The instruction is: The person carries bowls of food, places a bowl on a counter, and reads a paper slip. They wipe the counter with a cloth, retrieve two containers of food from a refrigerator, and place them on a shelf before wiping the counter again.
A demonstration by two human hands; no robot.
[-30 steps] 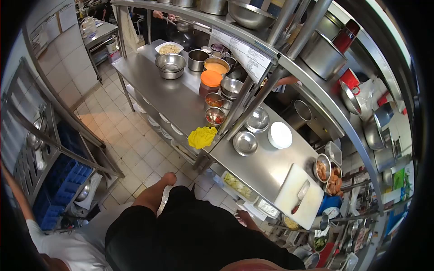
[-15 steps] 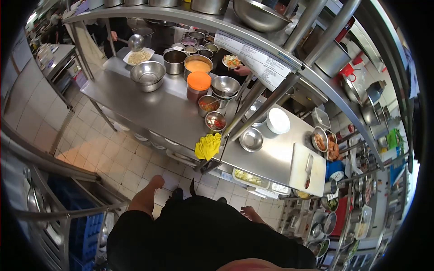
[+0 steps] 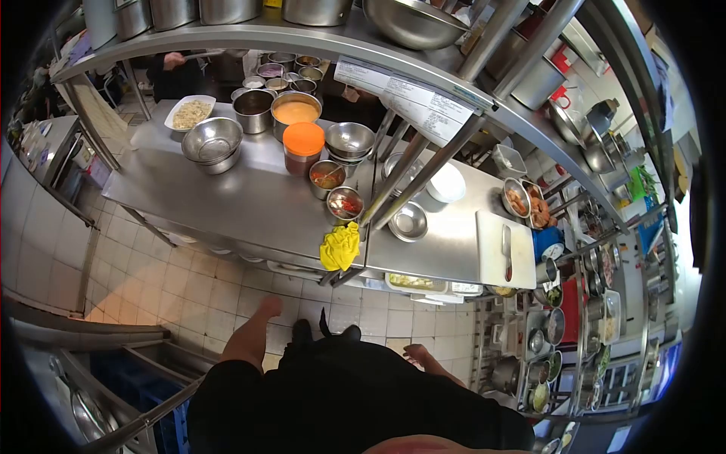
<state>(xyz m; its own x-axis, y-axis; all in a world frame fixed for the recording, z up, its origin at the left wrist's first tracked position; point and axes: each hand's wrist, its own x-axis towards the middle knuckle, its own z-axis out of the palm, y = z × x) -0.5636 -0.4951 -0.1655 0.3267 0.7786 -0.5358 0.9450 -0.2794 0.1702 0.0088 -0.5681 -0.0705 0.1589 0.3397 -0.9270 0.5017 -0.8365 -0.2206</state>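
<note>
My left hand hangs over the tiled floor in front of the steel counter, its fingers too small and turned away to make out. On the other side of my body, my right hand hangs low with fingers loosely apart and no object visible in it. Neither touches the counter. Nearest on the counter's edge lies a crumpled yellow cloth. Behind it stand a small bowl of red pieces, a pot of chopped sauce and a tub with an orange lid.
To the right are an empty steel bowl, a white cutting board and a knife. Steel posts hold an overhead shelf with pots. A rack stands behind on the left. Another person's hand shows across the counter.
My view has shifted, and the counter items now sit further left in it. Across the counter, the ladle over the white dish and the hand-held plate of food have gone from sight.
</note>
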